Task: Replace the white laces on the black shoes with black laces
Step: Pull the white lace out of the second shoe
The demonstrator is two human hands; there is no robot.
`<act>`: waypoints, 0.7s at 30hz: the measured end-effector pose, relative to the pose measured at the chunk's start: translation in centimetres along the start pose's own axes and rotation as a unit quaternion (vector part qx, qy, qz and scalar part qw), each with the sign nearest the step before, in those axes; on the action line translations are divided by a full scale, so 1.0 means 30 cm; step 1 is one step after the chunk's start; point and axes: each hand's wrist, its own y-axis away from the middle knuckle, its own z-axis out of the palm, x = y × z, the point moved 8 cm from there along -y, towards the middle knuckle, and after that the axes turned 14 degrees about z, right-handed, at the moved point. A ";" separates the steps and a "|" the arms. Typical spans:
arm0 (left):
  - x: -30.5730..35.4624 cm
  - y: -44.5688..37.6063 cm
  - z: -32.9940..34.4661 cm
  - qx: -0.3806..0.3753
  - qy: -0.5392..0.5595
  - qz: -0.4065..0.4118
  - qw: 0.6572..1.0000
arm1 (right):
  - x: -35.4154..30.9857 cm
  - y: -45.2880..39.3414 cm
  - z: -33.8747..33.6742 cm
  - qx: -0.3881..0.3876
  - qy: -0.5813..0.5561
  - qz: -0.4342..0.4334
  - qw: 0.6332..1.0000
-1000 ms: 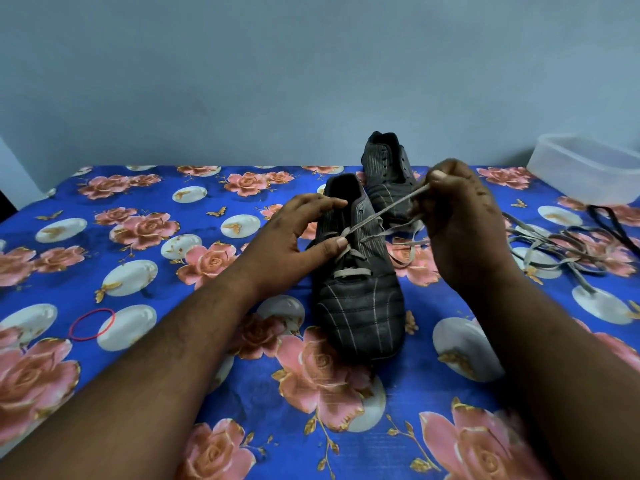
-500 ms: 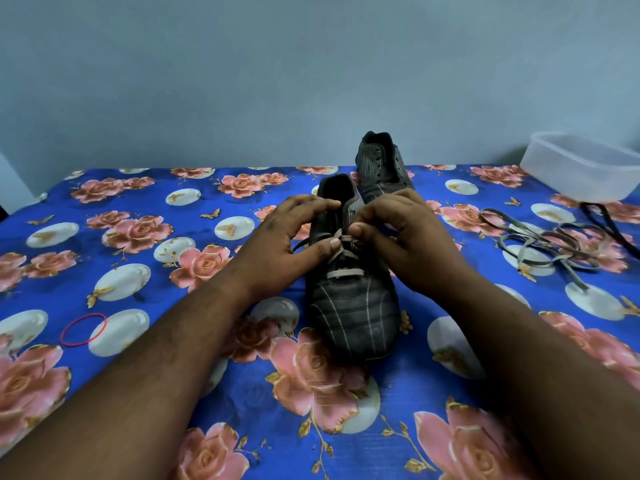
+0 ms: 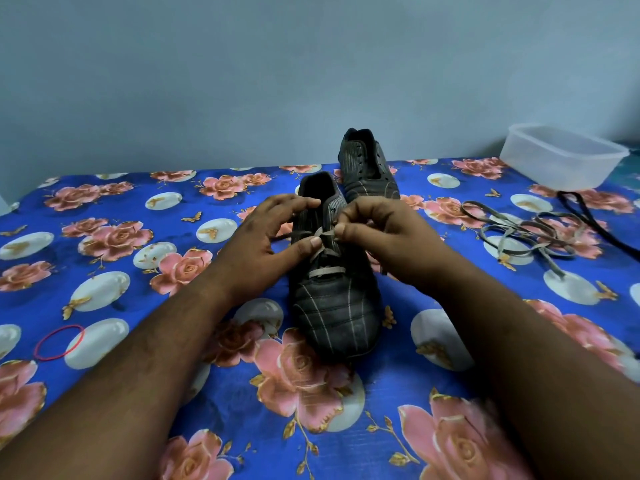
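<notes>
Near shoe: the black shoe [image 3: 332, 306] stands toe toward the person on the floral cloth [image 3: 114, 237], square between both forearms, which puts its eyelets right under the fingertips.
White lace: the white lace [image 3: 327, 270] is threaded only through the lower eyelets; one bar crosses low on the tongue and a crossing sits just above it, so the unlacing looks partly done.
Right hand: the right hand [image 3: 384, 237] pinches the lace at the crossing between thumb and curled fingers, apparently to draw it out of the next eyelet.
Left hand: the left hand [image 3: 273, 237] braces the shoe, fingers reaching over to the collar and thumb pressing on the lace beside the crossing; probably it keeps the shoe from sliding as the lace is pulled.
Far shoe: the second shoe [image 3: 367, 168] stands behind, eyelets bare, likely set out of the way until relacing.
Removed lace: a loose pale lace [image 3: 519, 233] lies in loops to the right, well apart from the shoes.
Black laces: a black lace [image 3: 595, 220] trails from beside the clear plastic tub [image 3: 561, 157], within the right hand's reach for later.
Stray item: a red rubber band [image 3: 59, 342] lies at the left, taking no part.
</notes>
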 end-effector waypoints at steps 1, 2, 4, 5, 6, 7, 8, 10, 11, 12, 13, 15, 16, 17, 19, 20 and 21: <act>-0.001 0.000 0.000 0.002 0.002 0.000 1.000 | -0.003 0.004 -0.002 -0.022 -0.087 0.016 0.996; -0.001 0.002 -0.001 0.003 0.001 -0.001 1.000 | -0.007 0.006 -0.010 -0.032 -0.160 0.022 0.986; 0.002 0.005 -0.002 0.006 0.004 -0.005 1.000 | -0.008 0.002 -0.040 -0.028 -0.264 0.019 0.964; 0.003 0.005 -0.003 0.007 0.005 -0.006 1.000 | -0.001 -0.002 -0.053 -0.019 -0.297 0.029 0.954; 0.005 0.005 -0.003 0.007 0.004 -0.009 1.000 | 0.005 -0.006 -0.061 -0.006 -0.301 0.039 0.953; 0.005 0.004 -0.002 0.006 0.002 -0.011 1.000 | 0.019 -0.009 -0.074 0.025 -0.254 0.048 0.966; 0.005 0.004 -0.002 0.004 0.000 -0.012 1.000 | 0.031 -0.009 -0.088 0.068 -0.159 0.042 0.984; 0.004 0.003 -0.003 0.001 -0.005 -0.010 1.000 | 0.022 -0.004 -0.097 0.156 0.058 -0.003 0.986; 0.004 0.003 -0.002 -0.001 -0.005 -0.010 1.000 | 0.011 -0.001 -0.092 0.179 0.121 -0.028 0.976; 0.005 0.002 -0.002 -0.001 -0.005 -0.011 1.000 | 0.000 0.003 -0.081 0.182 0.143 -0.047 0.972; 0.005 0.002 -0.001 -0.001 -0.004 -0.011 1.000 | -0.009 0.006 -0.067 0.175 0.151 -0.062 0.971; 0.006 0.003 -0.002 0.000 -0.003 -0.011 1.000 | -0.025 0.009 -0.033 0.155 0.189 -0.081 0.966; 0.006 0.003 -0.003 -0.001 -0.004 -0.010 1.000 | -0.027 0.009 -0.017 0.148 0.213 -0.083 0.962; 0.006 0.003 -0.003 -0.001 -0.007 -0.008 1.000 | -0.025 0.009 -0.006 0.146 0.230 -0.085 0.958; 0.005 0.002 -0.002 -0.003 -0.014 -0.009 1.000 | -0.015 0.005 -0.001 0.148 0.251 -0.085 0.953; 0.005 0.001 -0.001 -0.004 -0.016 -0.008 1.000 | -0.010 0.001 -0.001 0.144 0.253 -0.081 0.953; 0.005 0.001 -0.001 -0.004 -0.017 -0.008 1.000 | -0.010 -0.003 0.001 0.134 0.248 -0.080 0.956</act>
